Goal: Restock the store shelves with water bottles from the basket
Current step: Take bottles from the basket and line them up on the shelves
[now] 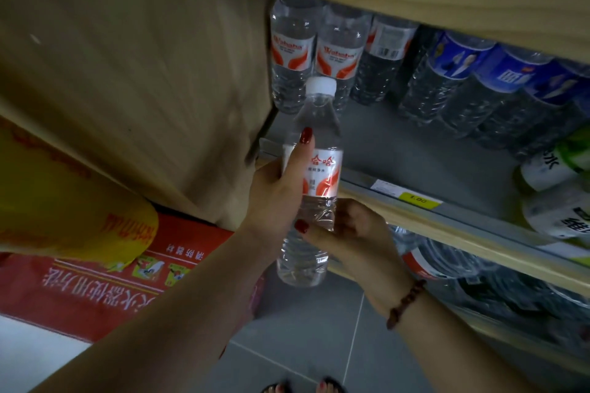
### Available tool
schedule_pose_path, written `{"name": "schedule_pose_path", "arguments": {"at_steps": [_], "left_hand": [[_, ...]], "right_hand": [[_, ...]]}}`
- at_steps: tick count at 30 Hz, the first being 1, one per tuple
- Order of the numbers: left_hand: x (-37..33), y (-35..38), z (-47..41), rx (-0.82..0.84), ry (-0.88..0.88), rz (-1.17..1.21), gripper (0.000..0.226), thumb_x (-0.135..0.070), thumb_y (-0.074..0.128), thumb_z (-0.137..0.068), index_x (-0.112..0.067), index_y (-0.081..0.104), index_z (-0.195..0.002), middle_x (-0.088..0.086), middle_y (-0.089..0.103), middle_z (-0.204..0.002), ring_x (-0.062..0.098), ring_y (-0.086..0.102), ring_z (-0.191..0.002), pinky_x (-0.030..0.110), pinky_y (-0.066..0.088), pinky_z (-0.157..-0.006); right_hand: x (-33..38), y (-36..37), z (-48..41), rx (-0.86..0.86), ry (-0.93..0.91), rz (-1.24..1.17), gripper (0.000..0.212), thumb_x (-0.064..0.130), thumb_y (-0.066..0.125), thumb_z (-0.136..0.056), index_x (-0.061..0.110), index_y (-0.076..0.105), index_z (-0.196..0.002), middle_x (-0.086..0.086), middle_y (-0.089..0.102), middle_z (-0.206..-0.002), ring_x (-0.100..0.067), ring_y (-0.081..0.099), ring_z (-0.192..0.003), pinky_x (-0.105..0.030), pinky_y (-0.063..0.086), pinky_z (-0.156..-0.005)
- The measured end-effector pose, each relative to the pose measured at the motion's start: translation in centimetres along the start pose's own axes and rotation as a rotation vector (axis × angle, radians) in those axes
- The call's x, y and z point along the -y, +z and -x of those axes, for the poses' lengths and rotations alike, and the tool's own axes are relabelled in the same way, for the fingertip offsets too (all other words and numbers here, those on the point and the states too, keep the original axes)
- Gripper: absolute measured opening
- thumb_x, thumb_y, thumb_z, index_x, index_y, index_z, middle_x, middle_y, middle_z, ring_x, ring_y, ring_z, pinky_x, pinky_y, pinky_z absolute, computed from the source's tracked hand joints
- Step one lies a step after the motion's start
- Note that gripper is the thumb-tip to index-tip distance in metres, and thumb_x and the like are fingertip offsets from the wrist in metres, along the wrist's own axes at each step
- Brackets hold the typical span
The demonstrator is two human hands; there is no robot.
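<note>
Bottle [325, 175] held cap-up before the shelf [399, 143]

A pale wood-grain panel [143, 73] closes the left side of the shelf, whose flat grey deck has a light wooden front edge. Low on the left, a yellow bag [64, 201] lies over a red printed box [95, 290], above grey floor tiles [303, 329]. At the back of the deck, clear ribbed red-label bottles [293, 48] stand at the left end, and blue-label bottles [459, 57] fill the row to their right.

The bottle is clear ribbed plastic with a red-and-white label. It hangs in the air just in front of the shelf's left end, not on the deck. Its long axis runs nearly upright, the white cap [321, 85] up and leaning slightly toward the shelf, the base toward the floor.

The left hand [271, 198] wraps the label band, thumb lying up along the front. The right hand [357, 233] grips the ribbed body below the label, thumb across it. A brown bead bracelet [405, 303] circles the right wrist. A yellow tag [418, 199] sits on the shelf edge.
</note>
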State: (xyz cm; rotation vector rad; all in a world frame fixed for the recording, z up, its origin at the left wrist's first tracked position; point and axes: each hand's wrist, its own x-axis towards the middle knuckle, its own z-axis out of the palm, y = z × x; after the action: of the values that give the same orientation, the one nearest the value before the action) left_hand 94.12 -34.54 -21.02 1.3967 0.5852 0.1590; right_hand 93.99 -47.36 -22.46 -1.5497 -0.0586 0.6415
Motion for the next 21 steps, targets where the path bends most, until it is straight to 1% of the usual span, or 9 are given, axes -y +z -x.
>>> {"name": "schedule_pose_path", "arguments": {"at_steps": [4, 6, 8, 9, 12, 13, 16, 18, 21], "left_hand": [[-0.5, 0.4, -0.6, 0.061, 0.085, -0.076, 0.031, -0.071, 0.055, -0.075, -0.048, 0.07, -0.061, -0.017, 0.072, -0.064, -0.004, 0.068, -0.061, 0.011, 0.05, -0.053], [-0.9, 0.2, -1.6, 0.144, 0.084, -0.199, 0.043, -0.072, 0.05, -0.077, -0.04, 0.074, -0.063, -0.01, 0.073, -0.067, -0.001, 0.069, -0.068, 0.021, 0.052, -0.067], [-1.0, -0.2, -2.7, 0.137, 0.143, -0.202, 0.052, -0.055, 0.054, -0.088, -0.009, 0.074, -0.076, 0.007, 0.074, -0.079, 0.014, 0.07, -0.081, 0.032, 0.052, -0.083], [-1.0, -0.5, -3.2, 0.091, 0.186, -0.195, 0.05, -0.044, 0.057, -0.092, 0.004, 0.07, -0.082, 0.01, 0.072, -0.079, 0.012, 0.067, -0.078, 0.029, 0.051, -0.083], [-0.2, -1.6, -4.7, 0.034, 0.442, -0.412, 0.02, -0.022, 0.068, -0.088, -0.005, 0.071, -0.097, -0.008, 0.068, -0.088, -0.01, 0.058, -0.08, 0.002, 0.04, -0.076], [0.1, -1.9, -5.4, 0.038, 0.537, -0.567, 0.028, -0.022, 0.073, -0.084, -0.008, 0.07, -0.107, -0.008, 0.067, -0.099, -0.009, 0.057, -0.09, 0.0, 0.038, -0.08], [1.6, -2.5, -7.8, 0.1, 0.602, -0.931, 0.046, -0.029, 0.079, -0.076, -0.009, 0.067, -0.116, 0.004, 0.067, -0.115, 0.016, 0.059, -0.108, 0.018, 0.04, -0.089], [2.3, -2.4, -8.8, 0.057, 0.596, -1.076, 0.034, -0.029, 0.08, -0.073, -0.008, 0.072, -0.099, 0.01, 0.07, -0.1, 0.025, 0.062, -0.096, 0.027, 0.041, -0.079], [3.2, -2.5, -9.5, -0.007, 0.606, -1.127, 0.025, -0.027, 0.081, -0.07, -0.007, 0.07, -0.081, 0.013, 0.067, -0.084, 0.028, 0.06, -0.084, 0.032, 0.04, -0.07]], "right_hand": [[1.2, -1.5, -0.3, 0.029, -0.024, -0.036, 0.039, 0.024, 0.082, -0.058, 0.013, 0.072, -0.094, -0.001, 0.077, -0.09, -0.015, 0.073, -0.083, -0.021, 0.055, -0.066], [1.9, -2.2, -0.4, 0.031, -0.054, -0.054, 0.043, 0.023, 0.079, -0.057, 0.008, 0.072, -0.096, -0.006, 0.076, -0.092, -0.02, 0.073, -0.086, -0.026, 0.056, -0.073], [2.6, -3.2, -0.8, 0.018, -0.107, -0.077, 0.045, 0.024, 0.078, -0.055, 0.007, 0.071, -0.096, -0.007, 0.076, -0.093, -0.02, 0.072, -0.085, -0.026, 0.057, -0.073], [3.0, -3.7, -1.1, 0.003, -0.134, -0.098, 0.046, 0.024, 0.078, -0.055, 0.006, 0.071, -0.096, -0.007, 0.076, -0.092, -0.019, 0.072, -0.084, -0.026, 0.056, -0.071], [4.6, -5.6, -2.7, -0.057, -0.229, -0.112, 0.045, 0.025, 0.079, -0.059, 0.008, 0.07, -0.1, -0.005, 0.076, -0.095, -0.018, 0.073, -0.086, -0.025, 0.056, -0.071], [5.2, -6.3, -3.5, -0.086, -0.265, -0.097, 0.04, 0.026, 0.08, -0.062, 0.012, 0.072, -0.099, -0.003, 0.076, -0.097, -0.018, 0.072, -0.089, -0.025, 0.056, -0.074], [6.3, -7.9, -6.5, -0.226, -0.335, -0.012, 0.022, 0.029, 0.08, -0.073, 0.024, 0.072, -0.092, 0.006, 0.075, -0.097, -0.015, 0.07, -0.096, -0.031, 0.055, -0.08], [6.3, -8.6, -8.7, -0.297, -0.362, 0.043, 0.019, 0.029, 0.073, -0.074, 0.025, 0.07, -0.093, 0.008, 0.075, -0.094, -0.013, 0.068, -0.095, -0.031, 0.054, -0.078], [5.8, -9.4, -11.5, -0.352, -0.391, 0.103, 0.035, 0.022, 0.072, -0.078, 0.011, 0.064, -0.11, 0.008, 0.071, -0.1, -0.004, 0.067, -0.092, -0.02, 0.053, -0.074]]}}
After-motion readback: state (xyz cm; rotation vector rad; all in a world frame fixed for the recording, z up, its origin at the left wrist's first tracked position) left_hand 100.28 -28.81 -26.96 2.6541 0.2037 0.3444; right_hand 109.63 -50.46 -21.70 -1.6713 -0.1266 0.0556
